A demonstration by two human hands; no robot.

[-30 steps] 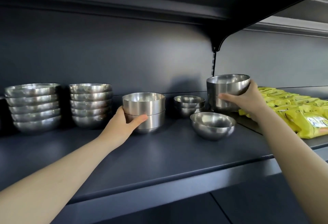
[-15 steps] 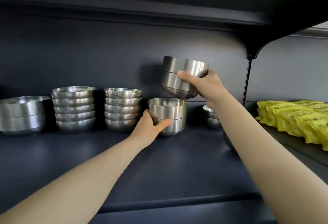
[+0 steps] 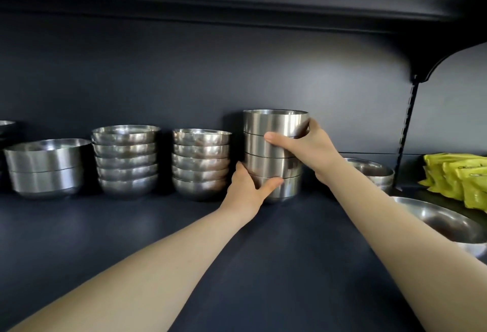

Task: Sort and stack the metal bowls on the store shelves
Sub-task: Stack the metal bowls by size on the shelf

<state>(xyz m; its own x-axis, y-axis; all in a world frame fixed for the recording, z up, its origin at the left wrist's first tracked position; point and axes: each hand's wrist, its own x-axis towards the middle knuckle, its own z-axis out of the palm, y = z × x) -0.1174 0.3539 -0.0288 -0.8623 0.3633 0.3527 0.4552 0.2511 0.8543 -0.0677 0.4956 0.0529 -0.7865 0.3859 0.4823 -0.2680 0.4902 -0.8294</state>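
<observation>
Four-bowl stack [image 3: 268, 164] formed, left hand [image 3: 247, 189] and right hand [image 3: 311, 152] fingers both clamped on it; loose bowls [image 3: 434, 223] at right unsorted.

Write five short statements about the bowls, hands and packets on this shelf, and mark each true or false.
1. The left hand and the right hand both hold the tall stack. True.
2. The tall stack has four bowls. True.
3. The left hand grips the top bowl. False: it grips the bottom bowl; the right hand holds the upper ones.
4. The packets lie left of the tall stack. False: they lie at the right end of the shelf.
5. Two round-bowl stacks stand left of the tall stack. True.
</observation>
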